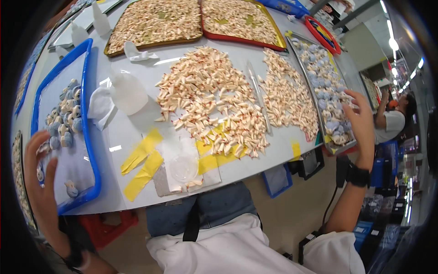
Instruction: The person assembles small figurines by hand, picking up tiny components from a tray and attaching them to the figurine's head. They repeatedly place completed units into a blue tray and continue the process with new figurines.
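My left hand (40, 176) is over the near left part of a blue-rimmed tray (93, 160), thumb and fingers apart. Small blue-and-white animal-like figurines (64, 114) are heaped in that tray, and a few lie close to the hand. On the right, my right hand (361, 119) reaches to the edge of a metal tray (315, 98) full of similar figurines (326, 80). Its fingers are curved and spread, and I see nothing gripped between them. Between the two trays lie piles of small cream-coloured pointed pieces with reddish tips (205, 86).
Two shallow trays (200, 36) of cream pieces stand at the back. White squeeze bottles (129, 95) and a crumpled tissue (101, 107) are left of the pile. A clear round dish (184, 168) sits near the front edge by yellow tape (143, 176). Another person (394, 118) is at right.
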Available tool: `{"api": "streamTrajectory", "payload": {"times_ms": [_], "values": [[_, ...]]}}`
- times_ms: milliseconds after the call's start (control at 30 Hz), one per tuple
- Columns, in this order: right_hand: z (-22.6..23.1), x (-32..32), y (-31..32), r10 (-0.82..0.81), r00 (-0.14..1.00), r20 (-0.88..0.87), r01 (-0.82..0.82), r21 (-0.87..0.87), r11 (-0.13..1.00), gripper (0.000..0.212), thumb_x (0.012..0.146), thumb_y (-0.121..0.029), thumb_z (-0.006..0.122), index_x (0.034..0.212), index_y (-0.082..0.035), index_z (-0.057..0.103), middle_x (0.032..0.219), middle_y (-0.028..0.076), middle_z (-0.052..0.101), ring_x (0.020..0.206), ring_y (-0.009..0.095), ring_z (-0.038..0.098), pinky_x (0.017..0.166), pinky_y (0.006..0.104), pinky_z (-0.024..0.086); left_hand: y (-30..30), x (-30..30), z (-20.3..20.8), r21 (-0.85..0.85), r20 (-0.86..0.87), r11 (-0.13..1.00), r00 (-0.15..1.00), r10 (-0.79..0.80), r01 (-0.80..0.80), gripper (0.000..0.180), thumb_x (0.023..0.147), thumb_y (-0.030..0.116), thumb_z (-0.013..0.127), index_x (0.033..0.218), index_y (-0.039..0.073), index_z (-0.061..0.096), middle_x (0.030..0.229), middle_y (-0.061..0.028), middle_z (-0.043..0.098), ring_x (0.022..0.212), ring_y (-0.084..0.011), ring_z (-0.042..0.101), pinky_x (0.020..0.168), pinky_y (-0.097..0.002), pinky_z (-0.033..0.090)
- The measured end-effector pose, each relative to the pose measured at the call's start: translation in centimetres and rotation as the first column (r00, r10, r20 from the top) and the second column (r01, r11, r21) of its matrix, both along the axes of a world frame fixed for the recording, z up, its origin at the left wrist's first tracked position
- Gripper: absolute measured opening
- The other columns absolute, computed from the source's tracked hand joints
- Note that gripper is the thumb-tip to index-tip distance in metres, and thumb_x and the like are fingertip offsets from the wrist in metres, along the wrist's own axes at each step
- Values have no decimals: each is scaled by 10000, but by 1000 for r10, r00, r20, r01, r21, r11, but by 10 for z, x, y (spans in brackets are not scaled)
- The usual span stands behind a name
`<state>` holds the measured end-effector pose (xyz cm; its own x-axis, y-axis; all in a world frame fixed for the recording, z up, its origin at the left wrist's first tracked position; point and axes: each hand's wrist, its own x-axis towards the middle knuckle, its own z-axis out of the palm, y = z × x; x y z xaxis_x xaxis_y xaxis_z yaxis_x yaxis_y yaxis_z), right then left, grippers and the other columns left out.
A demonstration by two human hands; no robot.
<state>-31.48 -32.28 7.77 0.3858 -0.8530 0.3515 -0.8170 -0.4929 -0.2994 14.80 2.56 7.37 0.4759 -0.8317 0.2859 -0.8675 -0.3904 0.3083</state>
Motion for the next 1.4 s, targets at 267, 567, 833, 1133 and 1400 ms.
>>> {"api": "streamTrajectory", "payload": {"times_ms": [267, 567, 833, 1133, 1400], "values": [[-8, 111, 18, 520, 854, 22, -517, 142, 844, 300, 737, -25, 558, 1035, -52, 556, 1060, 112, 530, 1017, 229, 499, 823, 300, 420, -48, -13, 1, 301, -52, 934, 981, -186, 193, 623, 720, -84, 500, 1293, 128, 380, 1394, -101, 280, 1301, -267, 239, 1060, -373, 218], [-18, 129, 0, 329, 944, 17, -308, 401, 863, 141, 676, -1, 596, 815, 17, 582, 760, 105, 579, 695, 205, 577, 639, 294, 451, -47, -12, -3, 166, -158, 984, 987, -36, 62, 426, 688, -70, 572, 1074, 80, 473, 1167, -92, 452, 1030, -282, 490, 813, -331, 422], [-11, 121, 12, 353, 936, 5, -352, 109, 930, 97, 686, -31, 613, 768, 11, 582, 700, 67, 573, 650, 133, 539, 610, 244, 414, -28, -19, 6, 201, -190, 974, 979, -68, 107, 255, 680, -4, 633, 908, 39, 529, 982, -98, 494, 783, -234, 545, 629, -292, 455], [-13, 107, 17, 287, 880, 378, -379, 197, 904, 86, 789, -34, 574, 853, 21, 556, 769, 37, 581, 730, 96, 539, 691, 214, 417, -2, -30, 6, 117, -101, 993, 995, -7, 19, 194, 709, -32, 607, 877, 21, 526, 1018, -113, 562, 789, -261, 562, 678, -315, 462], [0, 107, 81, 153, 842, 517, -331, 273, 903, 128, 801, -38, 558, 913, 21, 575, 787, 27, 549, 704, 71, 491, 636, 189, 376, 10, -38, 0, -312, -284, 946, 959, -1, -92, 196, 767, -35, 550, 961, -12, 528, 961, -112, 541, 791, -168, 548, 718, -251, 434]]}}
